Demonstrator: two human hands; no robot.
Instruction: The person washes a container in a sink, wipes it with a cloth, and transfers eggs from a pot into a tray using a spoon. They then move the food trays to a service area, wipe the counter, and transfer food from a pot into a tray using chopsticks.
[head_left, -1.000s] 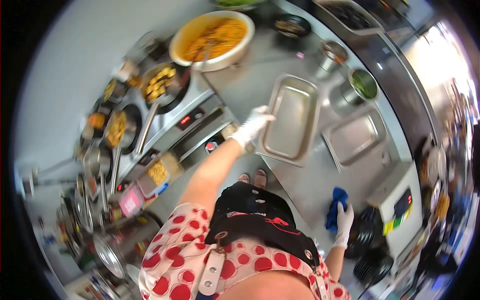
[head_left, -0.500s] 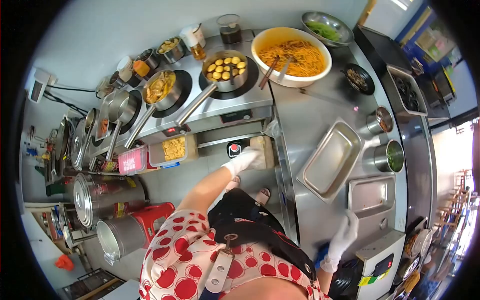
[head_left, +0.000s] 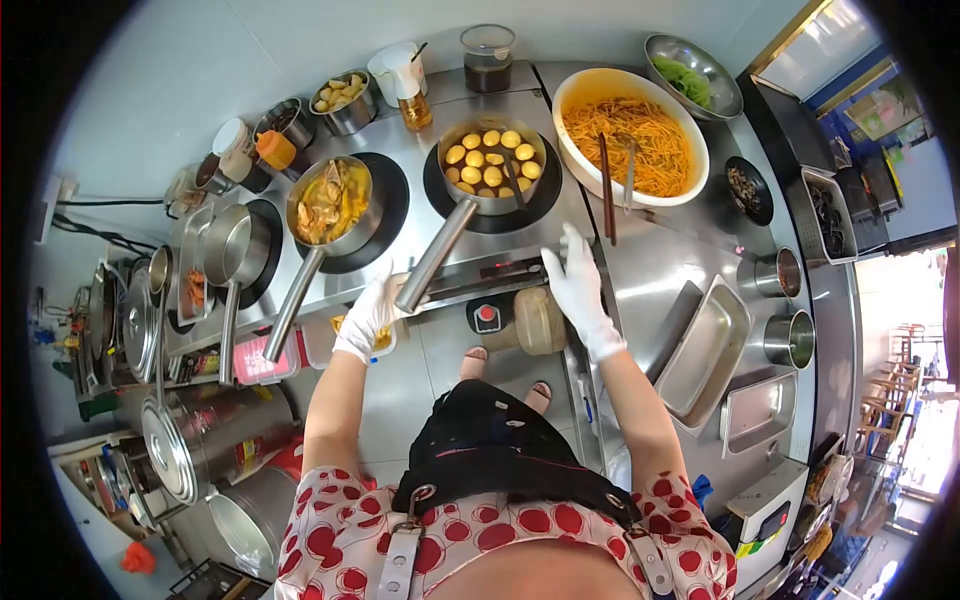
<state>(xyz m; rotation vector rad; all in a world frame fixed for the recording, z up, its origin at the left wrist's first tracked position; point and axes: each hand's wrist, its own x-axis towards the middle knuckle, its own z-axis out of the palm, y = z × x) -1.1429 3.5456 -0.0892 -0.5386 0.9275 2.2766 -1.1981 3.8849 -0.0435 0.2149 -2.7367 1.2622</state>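
Observation:
My left hand (head_left: 370, 312), in a white glove, is at the front edge of the stove, close to the handle end of the saucepan (head_left: 428, 258) with peeled eggs (head_left: 492, 176) in dark broth. Its fingers point forward, apart, and I see nothing held. My right hand (head_left: 578, 290), gloved too, reaches up by the counter's front edge right of that pan, fingers stretched out and holding nothing. Left of the eggs, a second saucepan (head_left: 372, 212) holds yellowish meat pieces in liquid. Beyond my right hand is a big white bowl (head_left: 565, 135) of orange noodle-like strips (head_left: 650, 150) with chopsticks (head_left: 607, 190).
A plastic jug (head_left: 540, 322) and a red-capped container (head_left: 487, 316) sit below the counter. Metal trays (head_left: 735, 335) lie on the right counter. An empty-looking saucepan (head_left: 236, 240), a spray bottle (head_left: 411, 100) and a glass jar (head_left: 488, 60) are along the stove.
My left hand has moved left and up from the jug to the stove edge. My right hand has come from beside the lower trays to the counter's front edge. The view has shifted.

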